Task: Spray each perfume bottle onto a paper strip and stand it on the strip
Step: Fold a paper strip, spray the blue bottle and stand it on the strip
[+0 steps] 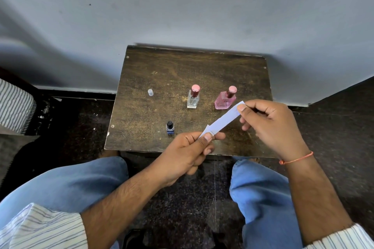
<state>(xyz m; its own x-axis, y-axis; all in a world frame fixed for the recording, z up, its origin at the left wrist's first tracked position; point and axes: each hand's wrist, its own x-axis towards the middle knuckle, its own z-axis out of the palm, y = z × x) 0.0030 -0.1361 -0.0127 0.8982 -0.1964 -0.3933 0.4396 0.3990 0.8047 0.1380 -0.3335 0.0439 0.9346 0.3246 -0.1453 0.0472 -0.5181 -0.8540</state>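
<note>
Both hands are pinching a paper strip point(221, 121) above the table point(153, 66): left hand point(188, 151) gripping its near end, right hand point(269, 123) its far end. Three perfume bottles are standing on the table: blue point(170, 128), clear point(193, 97), pink point(225, 99), a small cap point(150, 92) lying apart
</note>
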